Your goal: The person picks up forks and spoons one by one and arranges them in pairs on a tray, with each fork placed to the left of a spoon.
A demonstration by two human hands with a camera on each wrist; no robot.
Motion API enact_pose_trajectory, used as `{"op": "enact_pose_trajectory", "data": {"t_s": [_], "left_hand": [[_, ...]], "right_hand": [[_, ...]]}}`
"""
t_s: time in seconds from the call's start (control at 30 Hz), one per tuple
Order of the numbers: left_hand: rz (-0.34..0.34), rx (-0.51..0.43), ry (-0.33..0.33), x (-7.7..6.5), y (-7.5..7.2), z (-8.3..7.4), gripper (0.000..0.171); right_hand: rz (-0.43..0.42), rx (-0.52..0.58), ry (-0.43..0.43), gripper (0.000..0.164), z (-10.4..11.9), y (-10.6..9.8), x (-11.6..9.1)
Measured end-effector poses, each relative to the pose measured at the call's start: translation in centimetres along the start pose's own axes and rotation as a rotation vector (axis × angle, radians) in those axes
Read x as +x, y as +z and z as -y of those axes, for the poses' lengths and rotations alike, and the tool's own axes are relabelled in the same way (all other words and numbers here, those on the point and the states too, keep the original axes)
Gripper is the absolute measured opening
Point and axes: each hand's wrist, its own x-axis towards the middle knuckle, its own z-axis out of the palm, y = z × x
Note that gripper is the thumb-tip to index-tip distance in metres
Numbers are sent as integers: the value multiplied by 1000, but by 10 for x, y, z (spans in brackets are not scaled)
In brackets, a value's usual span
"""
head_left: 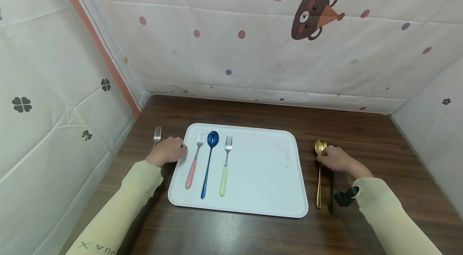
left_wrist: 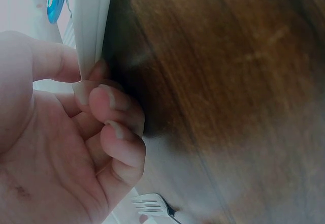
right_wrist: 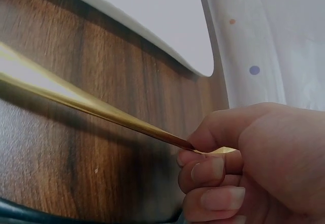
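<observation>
Left sleeve [head_left: 121,206]: long, pale yellow, dark printed letters [head_left: 95,247] near bottom of head view, partly cut off; "X", "A" and "U" readable. Left cuff [head_left: 142,178]: same yellow, wide, lightly creased. Right sleeve [head_left: 392,219]: matching pale yellow. Right cuff [head_left: 372,194]: loose; black gadget [head_left: 345,197] jutting out at wrist, details too dark to tell. Left hand [head_left: 168,151], right hand [head_left: 339,159]: bare, short fingernails.
</observation>
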Motion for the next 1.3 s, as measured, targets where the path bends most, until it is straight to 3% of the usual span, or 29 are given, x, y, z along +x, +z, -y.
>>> {"op": "enact_pose_trajectory", "data": {"t_s": [0.8, 1.3], "left_hand": [[1, 0, 0, -1, 1, 1, 37], [-2, -2, -10, -2, -1, 0, 38]], "right_hand": [[-57, 19, -108, 27, 37, 1, -1], [-14, 90, -119, 25, 61, 8, 6]]}}
